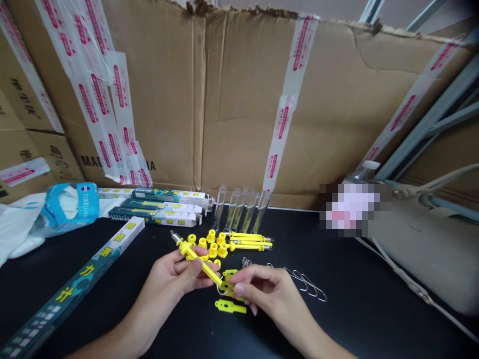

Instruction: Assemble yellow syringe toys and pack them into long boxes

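Observation:
My left hand point(175, 276) is closed around a yellow plastic rod point(209, 272), which slants down to the right and has a collar and a metal spring end at its upper left. At the rod's lower end, the thumb and fingers of my right hand point(273, 291) pinch a bent wire hook point(221, 291). The hook meets the rod's tip; whether it passes through a hole there I cannot tell. Flat yellow tabs point(229, 306) lie just below the hook, some partly hidden by my right hand. More S-shaped wire hooks point(309, 285) lie to the right.
Yellow caps point(213, 249) and assembled yellow rods point(249, 244) lie beyond my hands. Several clear tubes point(239, 212) stand behind them. Printed boxes point(157, 212), one long box point(78, 284) and a blue tissue pack point(71, 204) are at left. A bottle point(368, 169) and bag point(430, 249) sit right.

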The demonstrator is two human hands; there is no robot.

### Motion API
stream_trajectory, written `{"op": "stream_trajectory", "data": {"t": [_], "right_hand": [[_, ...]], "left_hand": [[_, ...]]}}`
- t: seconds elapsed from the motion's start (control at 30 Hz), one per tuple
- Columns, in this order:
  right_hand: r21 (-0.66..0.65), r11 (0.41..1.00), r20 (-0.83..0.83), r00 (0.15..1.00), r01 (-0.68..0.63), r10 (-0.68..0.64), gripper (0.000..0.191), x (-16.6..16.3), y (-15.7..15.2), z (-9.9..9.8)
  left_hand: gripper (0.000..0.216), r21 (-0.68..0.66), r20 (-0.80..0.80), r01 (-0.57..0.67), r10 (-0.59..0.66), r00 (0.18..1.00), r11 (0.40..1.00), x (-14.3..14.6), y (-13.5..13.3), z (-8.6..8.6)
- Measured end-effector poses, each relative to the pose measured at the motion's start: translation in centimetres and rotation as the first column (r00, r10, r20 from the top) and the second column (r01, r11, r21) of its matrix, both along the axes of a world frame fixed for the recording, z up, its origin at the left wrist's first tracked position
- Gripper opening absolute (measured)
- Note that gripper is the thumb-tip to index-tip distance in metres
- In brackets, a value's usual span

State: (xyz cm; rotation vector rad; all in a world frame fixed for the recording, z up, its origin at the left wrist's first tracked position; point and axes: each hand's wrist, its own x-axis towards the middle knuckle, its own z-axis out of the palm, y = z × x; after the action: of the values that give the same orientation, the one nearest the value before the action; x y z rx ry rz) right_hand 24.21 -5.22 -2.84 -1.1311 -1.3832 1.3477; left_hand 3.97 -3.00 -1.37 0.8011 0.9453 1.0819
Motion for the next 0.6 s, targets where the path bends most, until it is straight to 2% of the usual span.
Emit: {"op": "stream_trajectory", "data": {"t": [0.07,0.1,0.2,0.27,0.37,0.5,0.6], "right_hand": [[0.155,0.988,0.114,0.993,-0.001,-0.017,0.022,0.0,-0.2,-0.2],[0.267,0.964,0.181,0.983,-0.013,-0.037,0.018,0.0,-0.4,-0.3],[0.582,0.807,0.335,0.933,-0.097,-0.129,0.013,0.1,-0.7,-0.5],[0.701,0.697,0.369,0.912,-0.148,-0.178,0.019,0.1,-0.8,-0.7],[0.783,0.597,0.375,0.898,-0.174,-0.23,0.024,0.2,-0.7,-1.0],[0.807,0.554,0.412,0.867,-0.205,-0.279,0.021,0.2,-0.7,-0.9],[0.804,0.521,0.486,0.82,-0.285,-0.301,0.019,0.2,-1.0,-0.4]], "left_hand": [[0.055,-0.018,0.021,-0.037,0.037,0.999,0.999,0.1,0.0,0.1],[0.053,-0.021,0.023,-0.051,0.052,0.998,0.998,0.1,0.0,0.1],[0.05,-0.002,-0.005,-0.074,0.074,0.997,0.997,0.1,0.1,0.0],[0.049,0.04,-0.043,-0.081,0.082,0.996,0.996,-0.1,0.2,-0.3],[0.045,0.114,-0.092,-0.08,0.091,0.992,0.99,-0.3,0.4,-0.7],[0.047,0.144,-0.115,-0.063,0.08,0.99,0.987,-0.2,0.6,-1.2],[0.05,0.171,-0.131,-0.011,0.034,0.991,0.985,0.0,0.8,-1.4]]}}
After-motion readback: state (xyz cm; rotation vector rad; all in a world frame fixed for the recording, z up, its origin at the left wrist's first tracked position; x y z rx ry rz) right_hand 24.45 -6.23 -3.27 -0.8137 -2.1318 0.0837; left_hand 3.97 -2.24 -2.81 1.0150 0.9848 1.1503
